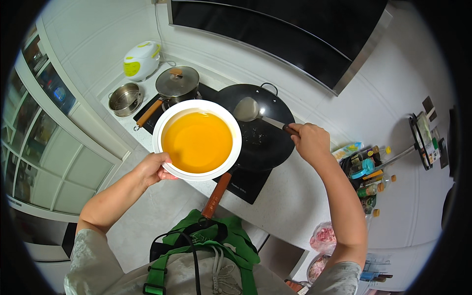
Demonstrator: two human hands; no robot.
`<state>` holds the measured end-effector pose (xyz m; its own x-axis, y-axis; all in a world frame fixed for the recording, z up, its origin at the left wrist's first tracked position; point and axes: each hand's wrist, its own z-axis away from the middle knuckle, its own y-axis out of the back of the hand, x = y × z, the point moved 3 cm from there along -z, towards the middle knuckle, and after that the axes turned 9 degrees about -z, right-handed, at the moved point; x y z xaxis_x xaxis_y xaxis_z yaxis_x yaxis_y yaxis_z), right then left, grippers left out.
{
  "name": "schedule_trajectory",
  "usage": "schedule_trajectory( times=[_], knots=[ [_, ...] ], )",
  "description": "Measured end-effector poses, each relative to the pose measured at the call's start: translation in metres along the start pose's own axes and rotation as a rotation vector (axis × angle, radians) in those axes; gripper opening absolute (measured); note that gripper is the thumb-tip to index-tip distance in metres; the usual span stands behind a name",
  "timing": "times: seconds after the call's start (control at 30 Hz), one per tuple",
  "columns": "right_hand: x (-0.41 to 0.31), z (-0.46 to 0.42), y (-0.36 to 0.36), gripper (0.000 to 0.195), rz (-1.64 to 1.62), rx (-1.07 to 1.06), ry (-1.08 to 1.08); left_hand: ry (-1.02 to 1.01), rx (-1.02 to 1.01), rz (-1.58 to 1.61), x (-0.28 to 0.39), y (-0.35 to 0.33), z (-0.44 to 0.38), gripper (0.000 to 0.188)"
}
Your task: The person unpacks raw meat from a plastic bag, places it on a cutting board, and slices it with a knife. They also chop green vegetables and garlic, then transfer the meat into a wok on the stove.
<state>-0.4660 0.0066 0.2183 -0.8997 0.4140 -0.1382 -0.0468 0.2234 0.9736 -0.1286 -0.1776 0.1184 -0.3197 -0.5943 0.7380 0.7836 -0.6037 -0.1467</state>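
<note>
My left hand (153,170) grips the rim of a white bowl (237,136) that holds clear yellow-orange liquid (199,142), probably oil. The bowl is held up left of a black wok (271,147) on the cooktop, overlapping its near left side. My right hand (311,142) is closed around the dark handle of a metal wok spatula (273,122); the spatula's broad blade is over the wok's inside. A few wet drops show on the wok's dark surface. The wok's brown wooden handle (217,195) points towards my body.
A lidded saucepan (177,86) stands on the cooktop's far left part, its wooden handle jutting out. Beyond are a steel steamer pot (125,99) and a white rice cooker (142,61). Bottles (368,190) and bagged raw meat (323,237) lie right. The range hood (265,40) hangs above.
</note>
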Motion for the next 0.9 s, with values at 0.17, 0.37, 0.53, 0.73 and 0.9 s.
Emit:
schedule_trajectory(
  times=[0.17,0.37,0.53,0.73,0.9],
  knots=[
    [-0.01,0.038,0.023,0.034,0.256,-0.001,0.183,-0.013,-0.017,0.001,-0.003,-0.001,0.002,0.037],
    [-0.002,0.076,0.046,0.036,0.558,0.299,0.43,-0.091,-0.017,-0.011,-0.007,-0.005,0.011,0.041],
    [0.012,0.091,0.059,0.041,0.606,0.363,0.391,-0.101,0.014,-0.009,-0.009,-0.024,0.026,0.042],
    [0.028,0.104,0.065,0.041,0.615,0.436,0.403,-0.105,0.002,0.013,-0.02,-0.038,0.041,0.042],
    [0.039,0.111,0.061,0.039,0.61,0.483,0.451,-0.103,-0.034,0.02,-0.035,-0.054,0.054,0.041]
  ],
)
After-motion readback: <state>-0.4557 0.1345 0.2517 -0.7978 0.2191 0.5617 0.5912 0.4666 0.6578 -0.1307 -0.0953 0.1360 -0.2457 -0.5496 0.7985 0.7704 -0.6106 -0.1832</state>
